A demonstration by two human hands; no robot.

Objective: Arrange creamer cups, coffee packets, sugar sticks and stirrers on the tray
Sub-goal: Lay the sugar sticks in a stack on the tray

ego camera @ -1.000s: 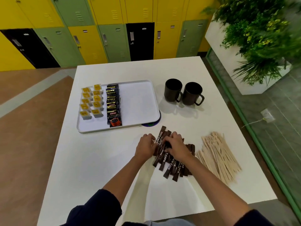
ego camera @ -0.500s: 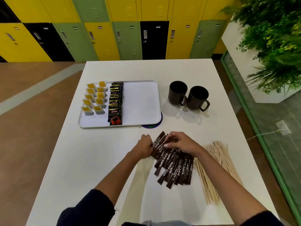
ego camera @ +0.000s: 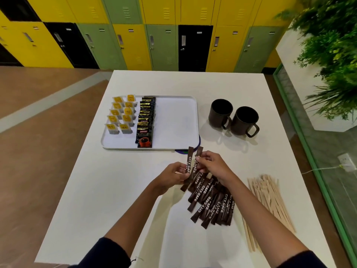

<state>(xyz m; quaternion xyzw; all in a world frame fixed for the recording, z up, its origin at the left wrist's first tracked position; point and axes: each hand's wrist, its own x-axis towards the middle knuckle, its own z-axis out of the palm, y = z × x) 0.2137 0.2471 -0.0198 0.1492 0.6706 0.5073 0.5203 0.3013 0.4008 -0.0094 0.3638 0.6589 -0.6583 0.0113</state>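
- Table [ego camera: 135, 190]: 1 white table carries everything, and both hands work above its middle.
- Tray [ego camera: 173, 122]: 1 white tray lies just ahead of the hands. Its bare right half looks the fit spot for the sugar, laid parallel to the coffee row.
- Mugs [ego camera: 221, 113]: 2 dark mugs stand ahead and to the right of the right hand, off the tray. Any reach should pass left of them.
- Hands: the left hand [ego camera: 174, 176] pinches 1 raised stick low down, and the right hand [ego camera: 213, 166] pinches a 2nd near its top. Squaring their ends together before carrying should keep the row tidy.
- Stirrers [ego camera: 268, 198]: 1 loose heap lies well right of the right hand, too overlapped to count.
- Sugar sticks [ego camera: 210, 204]: 2 are lifted and roughly 12 lie fanned beneath the right wrist.
- Coffee packets [ego camera: 145, 122]: 1 overlapped row lies ahead of the left hand, perhaps 8 in all.
- Creamer cups [ego camera: 121, 115]: 10 stand in 2 columns of 5, farthest left.
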